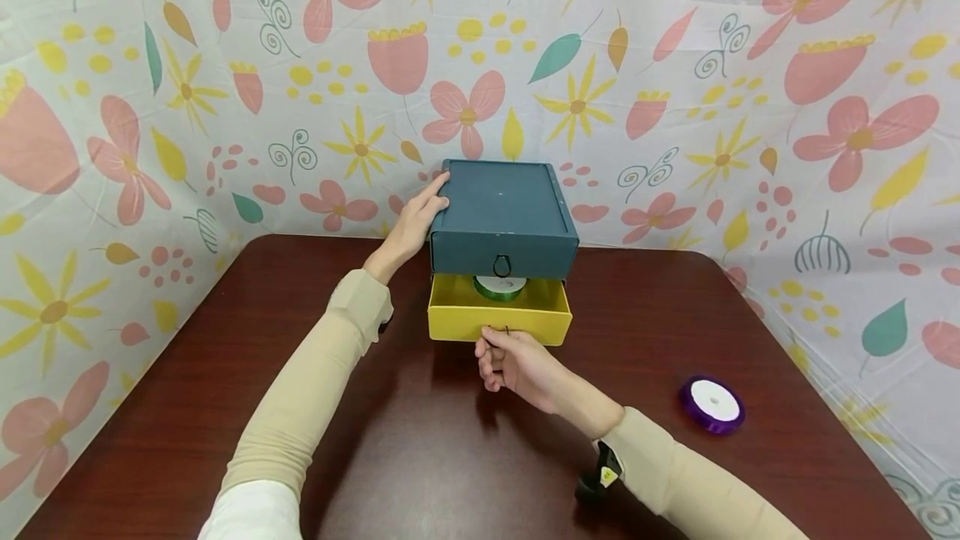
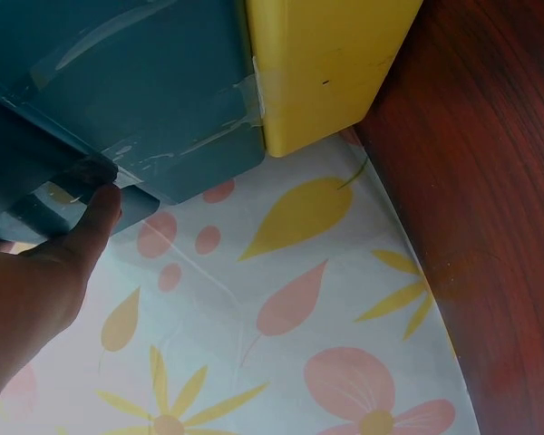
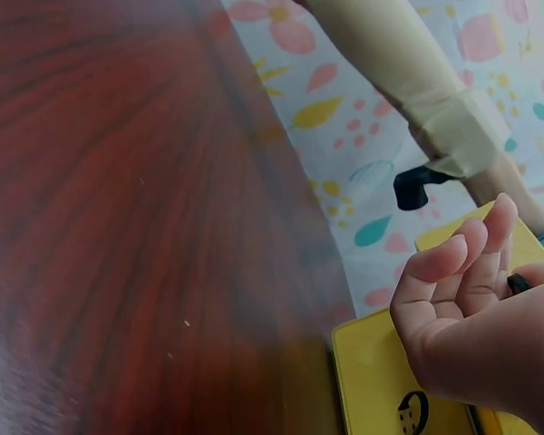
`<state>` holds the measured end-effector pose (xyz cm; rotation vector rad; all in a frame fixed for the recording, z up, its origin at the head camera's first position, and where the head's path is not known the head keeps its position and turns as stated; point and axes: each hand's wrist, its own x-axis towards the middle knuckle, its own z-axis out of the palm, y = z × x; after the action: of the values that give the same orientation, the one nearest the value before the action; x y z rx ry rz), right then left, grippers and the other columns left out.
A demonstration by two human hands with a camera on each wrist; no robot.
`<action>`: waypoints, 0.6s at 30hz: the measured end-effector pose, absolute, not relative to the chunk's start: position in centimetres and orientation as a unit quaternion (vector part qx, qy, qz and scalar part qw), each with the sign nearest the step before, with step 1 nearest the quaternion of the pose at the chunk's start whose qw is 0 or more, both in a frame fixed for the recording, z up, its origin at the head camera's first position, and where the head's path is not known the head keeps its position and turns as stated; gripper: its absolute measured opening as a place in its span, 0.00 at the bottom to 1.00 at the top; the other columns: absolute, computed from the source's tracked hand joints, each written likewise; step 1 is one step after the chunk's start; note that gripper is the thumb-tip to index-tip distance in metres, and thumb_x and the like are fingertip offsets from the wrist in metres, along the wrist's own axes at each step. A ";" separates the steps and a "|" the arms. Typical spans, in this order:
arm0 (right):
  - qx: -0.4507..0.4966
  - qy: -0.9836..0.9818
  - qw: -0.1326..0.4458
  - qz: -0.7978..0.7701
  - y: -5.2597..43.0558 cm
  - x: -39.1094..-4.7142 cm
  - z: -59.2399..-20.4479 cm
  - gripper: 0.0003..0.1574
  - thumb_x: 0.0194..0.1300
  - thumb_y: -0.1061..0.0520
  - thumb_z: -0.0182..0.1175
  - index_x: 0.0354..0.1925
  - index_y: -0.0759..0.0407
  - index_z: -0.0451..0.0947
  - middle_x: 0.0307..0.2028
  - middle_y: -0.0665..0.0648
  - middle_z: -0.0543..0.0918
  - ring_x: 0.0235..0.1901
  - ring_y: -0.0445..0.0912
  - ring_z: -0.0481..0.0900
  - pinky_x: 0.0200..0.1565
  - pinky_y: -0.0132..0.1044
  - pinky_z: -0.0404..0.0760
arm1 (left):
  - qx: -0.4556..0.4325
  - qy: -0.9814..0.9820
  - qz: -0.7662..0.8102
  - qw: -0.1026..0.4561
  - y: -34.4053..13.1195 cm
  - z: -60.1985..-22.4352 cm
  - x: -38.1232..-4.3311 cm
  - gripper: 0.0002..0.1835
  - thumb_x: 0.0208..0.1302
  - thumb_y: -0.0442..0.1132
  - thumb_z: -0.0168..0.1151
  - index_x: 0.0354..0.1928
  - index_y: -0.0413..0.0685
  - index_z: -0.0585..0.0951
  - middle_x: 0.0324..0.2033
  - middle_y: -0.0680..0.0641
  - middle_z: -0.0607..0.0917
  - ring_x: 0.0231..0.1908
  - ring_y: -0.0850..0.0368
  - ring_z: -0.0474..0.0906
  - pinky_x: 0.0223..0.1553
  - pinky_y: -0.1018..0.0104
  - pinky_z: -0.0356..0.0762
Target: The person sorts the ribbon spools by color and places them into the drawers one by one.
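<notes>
A small drawer box stands at the back of the table, with a dark teal top section [image 1: 502, 198] and a yellow drawer [image 1: 457, 319] pulled partly out below it. Inside that drawer sits a spool of green ribbon [image 1: 498, 288], partly hidden under the teal section. My left hand [image 1: 411, 223] holds the box's upper left side, its thumb against the teal wall in the left wrist view. At the drawer's front, my right hand [image 1: 521, 369] pinches a small black loop pull [image 3: 519, 284] between thumb and forefinger, the other fingers loosely curled.
A spool of purple ribbon [image 1: 712, 404] lies on the dark red wooden table [image 1: 420, 457] to the right. Another black loop [image 3: 415, 412] shows on a yellow front in the right wrist view. A flowered cloth [image 1: 480, 48] hangs behind and at both sides.
</notes>
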<state>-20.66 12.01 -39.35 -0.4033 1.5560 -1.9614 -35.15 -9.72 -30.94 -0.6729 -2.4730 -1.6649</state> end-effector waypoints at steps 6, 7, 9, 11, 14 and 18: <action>-0.143 0.587 0.300 -0.738 12.0 -21.9 -39.2 0.23 0.77 0.47 0.41 0.30 0.56 0.74 0.19 0.48 0.76 0.22 0.41 0.70 0.30 0.33 0.71 | -0.222 -0.810 -0.541 0.052 -9.7 -31.0 -35.1 0.33 0.69 0.54 0.39 0.76 0.64 0.55 0.76 0.52 0.54 0.74 0.50 0.52 0.72 0.48 0.54; -0.142 0.588 0.301 -0.737 12.1 -22.1 -39.2 0.23 0.77 0.47 0.41 0.30 0.56 0.74 0.19 0.48 0.76 0.22 0.41 0.70 0.30 0.33 0.71 | -0.222 -0.810 -0.541 0.051 -9.7 -31.0 -35.1 0.33 0.69 0.54 0.39 0.76 0.64 0.55 0.76 0.52 0.54 0.74 0.50 0.52 0.72 0.48 0.54; -0.142 0.589 0.301 -0.736 12.1 -22.4 -39.2 0.23 0.77 0.47 0.41 0.30 0.56 0.74 0.19 0.48 0.76 0.23 0.41 0.70 0.30 0.33 0.70 | -0.222 -0.810 -0.541 0.051 -9.7 -30.9 -35.1 0.33 0.69 0.54 0.39 0.76 0.64 0.55 0.76 0.52 0.54 0.74 0.51 0.52 0.72 0.49 0.54; -0.141 0.589 0.301 -0.736 12.1 -22.7 -39.1 0.23 0.77 0.47 0.42 0.30 0.56 0.74 0.19 0.49 0.76 0.23 0.41 0.70 0.30 0.33 0.70 | -0.224 -0.809 -0.542 0.050 -9.7 -30.9 -35.2 0.32 0.70 0.53 0.39 0.76 0.63 0.54 0.76 0.52 0.54 0.75 0.51 0.52 0.72 0.49 0.53; -0.140 0.591 0.302 -0.735 12.2 -23.2 -39.1 0.22 0.76 0.47 0.42 0.30 0.56 0.74 0.19 0.49 0.76 0.23 0.41 0.70 0.30 0.34 0.70 | -0.226 -0.808 -0.541 0.050 -9.7 -30.9 -35.2 0.32 0.70 0.53 0.39 0.76 0.63 0.54 0.76 0.52 0.53 0.75 0.51 0.52 0.72 0.49 0.53; -0.137 0.593 0.304 -0.733 12.2 -23.7 -39.0 0.23 0.76 0.47 0.42 0.30 0.56 0.74 0.19 0.49 0.76 0.23 0.42 0.69 0.31 0.34 0.71 | -0.228 -0.810 -0.538 0.052 -9.8 -31.0 -35.2 0.32 0.70 0.53 0.39 0.76 0.63 0.54 0.76 0.52 0.53 0.75 0.51 0.52 0.72 0.48 0.52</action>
<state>-23.74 12.18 -39.03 -0.3621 1.5720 -1.9416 -35.21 -9.76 -31.03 -0.6924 -2.4649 -1.6360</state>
